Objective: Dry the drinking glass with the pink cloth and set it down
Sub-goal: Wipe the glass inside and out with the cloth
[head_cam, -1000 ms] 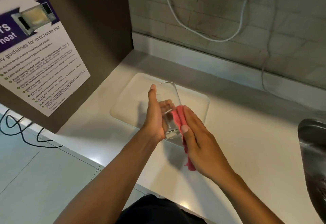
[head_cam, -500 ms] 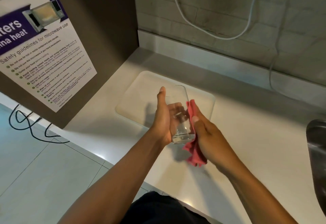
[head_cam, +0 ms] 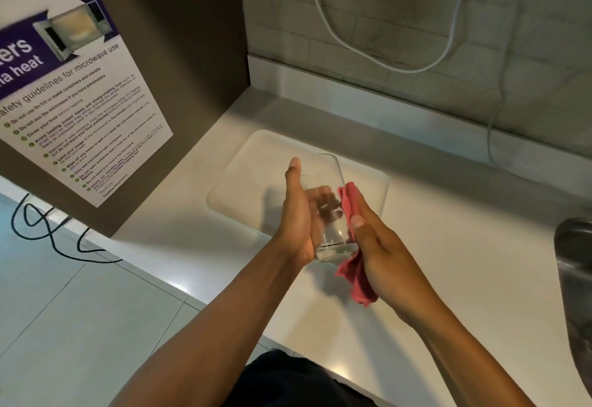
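A clear drinking glass (head_cam: 330,211) is held tilted above the white counter, its mouth pointing away from me. My left hand (head_cam: 296,214) wraps its left side, with the fingers showing through the glass. My right hand (head_cam: 379,246) presses a pink cloth (head_cam: 354,265) flat against the right side of the glass. The cloth's lower end hangs loose below my palm.
A white tray (head_cam: 243,195) lies on the counter (head_cam: 464,246) under the glass. A steel sink (head_cam: 576,278) sits at the right edge. At left a dark cabinet side carries a microwave safety poster (head_cam: 73,92). White cables (head_cam: 384,60) hang on the tiled wall; a black cord (head_cam: 38,227) lies on the floor.
The right hand has slid the cloth along the side of the glass, and more of the cloth now hangs below the palm. The left hand keeps its hold.
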